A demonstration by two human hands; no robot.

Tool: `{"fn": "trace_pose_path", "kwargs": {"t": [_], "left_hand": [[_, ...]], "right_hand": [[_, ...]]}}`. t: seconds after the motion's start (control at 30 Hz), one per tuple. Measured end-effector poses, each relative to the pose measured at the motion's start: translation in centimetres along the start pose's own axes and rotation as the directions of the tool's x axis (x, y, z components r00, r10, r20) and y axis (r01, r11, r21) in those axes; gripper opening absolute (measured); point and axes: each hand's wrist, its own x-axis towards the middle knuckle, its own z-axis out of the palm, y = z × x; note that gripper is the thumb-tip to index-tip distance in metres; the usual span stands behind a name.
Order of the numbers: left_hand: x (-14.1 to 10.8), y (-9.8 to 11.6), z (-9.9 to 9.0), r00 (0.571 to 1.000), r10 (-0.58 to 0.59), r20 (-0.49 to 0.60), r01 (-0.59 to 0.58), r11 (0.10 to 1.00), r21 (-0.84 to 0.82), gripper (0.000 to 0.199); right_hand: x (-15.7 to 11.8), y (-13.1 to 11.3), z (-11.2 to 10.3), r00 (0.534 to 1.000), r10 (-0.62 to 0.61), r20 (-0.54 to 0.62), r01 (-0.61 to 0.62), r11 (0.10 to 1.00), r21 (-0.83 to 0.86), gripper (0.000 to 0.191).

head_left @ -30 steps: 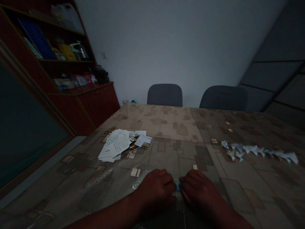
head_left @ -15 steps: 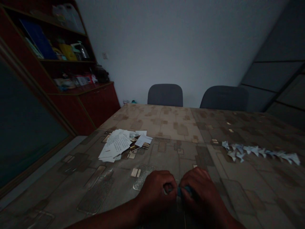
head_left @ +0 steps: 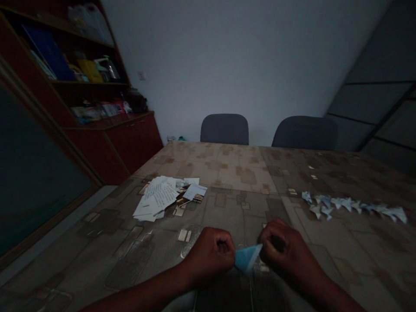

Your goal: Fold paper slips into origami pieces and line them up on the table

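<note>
Near the table's front edge, a small piece of folded blue paper (head_left: 247, 258) hangs between my two hands. My left hand (head_left: 212, 251) pinches its left corner between thumb and fingers. At its upper right tip, my right hand (head_left: 286, 247) is closed with thumb and forefinger together on the paper. The piece is roughly triangular, with a paler right edge slightly blurred.
A pile of printed paper sheets (head_left: 160, 197) lies left on the patterned table (head_left: 240, 164). Several small folded paper pieces (head_left: 344, 204) form a row at the right. Two grey chairs (head_left: 224, 129) stand behind the table. A red cabinet (head_left: 130, 138) is at the left.
My hands have moved apart, the right one to the right and slightly up. More of the blue paper now shows between them.
</note>
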Motion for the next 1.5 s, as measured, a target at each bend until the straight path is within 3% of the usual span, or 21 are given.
{"fn": "trace_pose_path", "kwargs": {"t": [0.1, 0.17, 0.3, 0.47, 0.57, 0.8, 1.0, 1.1, 1.2, 1.37, 1.5], "left_hand": [[0.0, -0.1, -0.3, 1.0, -0.013, -0.019, 0.013, 1.0, 0.001, 0.008], [0.0, -0.2, -0.2, 1.0, 0.009, -0.01, -0.008, 1.0, 0.01, 0.008], [-0.1, -0.1, 0.2, 0.99, 0.141, -0.009, -0.139, 0.979, 0.149, 0.008], [-0.4, 0.1, 0.5, 0.903, 0.431, -0.005, -0.393, 0.828, 0.401, 0.012], [-0.5, 0.0, 0.3, 0.878, 0.479, 0.007, -0.425, 0.773, 0.471, 0.012], [-0.1, 0.3, -0.8, 0.922, 0.387, 0.018, -0.342, 0.791, 0.507, 0.015], [0.3, 0.3, -2.5, 0.972, 0.213, -0.095, -0.156, 0.896, 0.416, 0.019], [0.5, 0.8, -2.5, 0.971, 0.226, -0.082, -0.196, 0.94, 0.279, 0.023], [0.5, 1.3, -1.5, 0.961, 0.275, -0.013, -0.269, 0.949, 0.163, 0.024], [0.3, 1.2, 0.1, 0.98, 0.2, -0.002, -0.198, 0.972, 0.129, 0.012], [0.4, 0.9, -0.3, 0.996, 0.088, 0.004, -0.088, 0.996, 0.031, 0.016]], "right_hand": [[0.2, 0.5, -1.0, 0.997, 0.053, -0.054, -0.052, 0.998, 0.019, 0.02], [0.2, 0.1, -1.1, 0.999, 0.021, -0.03, -0.02, 0.999, 0.032, 0.019], [-0.2, -1.6, 0.3, 0.99, -0.059, 0.125, 0.049, 0.996, 0.081, 0.008], [-0.6, -2.4, 1.3, 0.989, -0.076, 0.128, 0.064, 0.993, 0.097, 0.014], [-0.6, -2.2, 1.1, 0.986, -0.072, 0.148, 0.059, 0.994, 0.089, 0.014], [-0.4, -1.8, 0.5, 0.986, -0.031, 0.164, 0.015, 0.995, 0.097, 0.022], [-0.1, 0.2, -0.7, 0.965, 0.227, 0.134, -0.252, 0.943, 0.218, 0.031], [-0.2, 0.2, -0.5, 0.941, 0.265, 0.21, -0.323, 0.889, 0.324, 0.031], [-0.3, -0.9, 0.3, 0.952, 0.229, 0.204, -0.287, 0.899, 0.33, 0.027], [-0.2, -2.4, 1.3, 0.982, 0.108, 0.157, -0.137, 0.973, 0.187, 0.016], [-0.1, -1.8, 1.4, 0.987, 0.113, 0.117, -0.126, 0.986, 0.112, 0.016]]}}
